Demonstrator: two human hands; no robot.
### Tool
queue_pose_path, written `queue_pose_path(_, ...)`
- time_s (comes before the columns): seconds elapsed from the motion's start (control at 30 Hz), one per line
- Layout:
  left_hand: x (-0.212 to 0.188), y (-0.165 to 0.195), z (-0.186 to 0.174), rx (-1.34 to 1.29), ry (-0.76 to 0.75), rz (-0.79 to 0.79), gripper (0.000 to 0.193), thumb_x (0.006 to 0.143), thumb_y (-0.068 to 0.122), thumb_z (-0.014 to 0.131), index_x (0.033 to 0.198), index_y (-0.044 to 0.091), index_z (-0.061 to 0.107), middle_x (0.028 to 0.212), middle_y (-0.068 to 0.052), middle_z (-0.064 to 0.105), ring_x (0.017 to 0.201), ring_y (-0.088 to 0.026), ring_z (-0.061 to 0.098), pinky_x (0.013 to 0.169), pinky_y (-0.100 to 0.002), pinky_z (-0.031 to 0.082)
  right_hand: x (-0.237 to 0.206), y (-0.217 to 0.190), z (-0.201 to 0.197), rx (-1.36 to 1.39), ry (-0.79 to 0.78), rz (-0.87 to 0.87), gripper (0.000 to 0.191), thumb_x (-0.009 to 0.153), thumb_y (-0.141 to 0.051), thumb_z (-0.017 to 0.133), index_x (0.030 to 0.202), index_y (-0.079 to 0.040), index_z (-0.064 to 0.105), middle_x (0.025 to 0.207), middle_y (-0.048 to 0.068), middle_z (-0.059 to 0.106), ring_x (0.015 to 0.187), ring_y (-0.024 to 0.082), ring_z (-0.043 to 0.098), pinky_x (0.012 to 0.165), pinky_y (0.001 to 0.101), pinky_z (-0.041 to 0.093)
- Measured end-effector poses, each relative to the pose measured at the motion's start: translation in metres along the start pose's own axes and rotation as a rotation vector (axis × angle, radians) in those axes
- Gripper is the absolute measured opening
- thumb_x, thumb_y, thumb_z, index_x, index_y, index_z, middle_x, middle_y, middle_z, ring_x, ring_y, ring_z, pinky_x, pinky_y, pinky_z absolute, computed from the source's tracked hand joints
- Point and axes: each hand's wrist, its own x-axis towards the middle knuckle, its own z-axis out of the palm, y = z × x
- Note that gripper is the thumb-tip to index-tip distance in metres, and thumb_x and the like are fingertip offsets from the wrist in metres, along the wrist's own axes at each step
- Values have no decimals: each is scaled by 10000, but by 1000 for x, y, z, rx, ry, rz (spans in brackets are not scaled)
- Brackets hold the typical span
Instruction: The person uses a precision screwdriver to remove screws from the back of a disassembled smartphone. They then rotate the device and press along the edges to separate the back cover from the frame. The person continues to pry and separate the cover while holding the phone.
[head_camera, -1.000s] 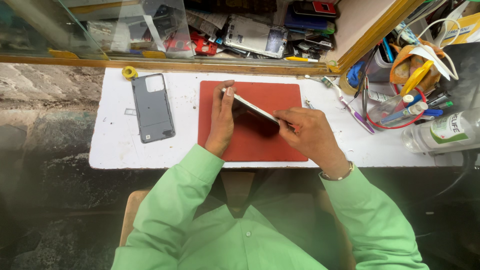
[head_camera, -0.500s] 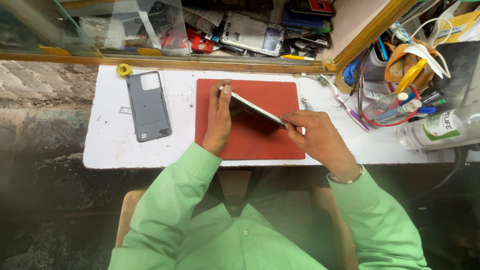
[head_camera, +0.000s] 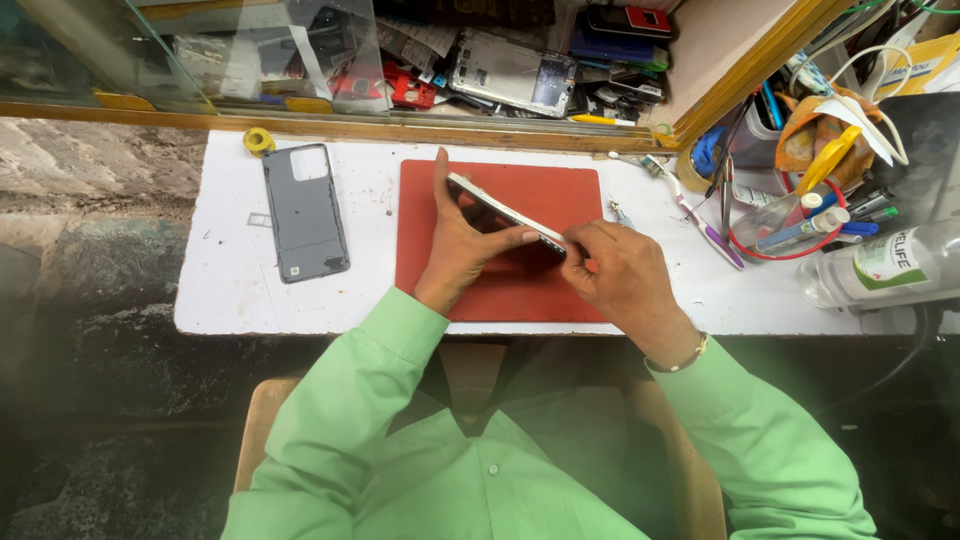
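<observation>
The left hand (head_camera: 460, 245) grips a phone (head_camera: 505, 212) tilted on edge over the red mat (head_camera: 520, 290), fingers wrapped round its far end, while the right hand (head_camera: 615, 275) pinches its near right corner. The mat lies mid-table (head_camera: 230, 290); a grey back cover (head_camera: 305, 212) lies well apart on the left, and clutter crowds the right.

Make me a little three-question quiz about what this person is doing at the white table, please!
1. True or false: the left hand holds the phone tilted on edge over the red mat.
2. What lies flat on the white table, left of the mat?
A. grey phone back cover
B. plastic bottle
C. scissors
3. Which hand wears a bracelet?

Key: 1 true. 2 A. 3 the right hand.
</observation>
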Motion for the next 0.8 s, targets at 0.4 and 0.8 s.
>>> queue_pose_path(0.4, -1, -4, 9, 45, -16, 59, 1429, 707, 87, 911, 1632, 132, -177, 1449, -177, 412, 1231, -240, 589, 1034, -409, 560, 13, -11, -2, 90, 31, 19, 123, 869, -41, 744, 985, -17, 709, 873, 105, 714, 756, 279, 708, 682, 362, 572)
queue_pose_path(0.8, -5, -11, 15, 224, 24, 233, 1355, 777, 129, 897, 1654, 80, -134, 1396, -163, 449, 1161, -211, 592, 1035, -370, 539, 47, -18, 10, 192, -46, 128, 121, 866, -62, 757, 970, -1, 754, 845, 146, 752, 745, 246, 763, 677, 328, 608)
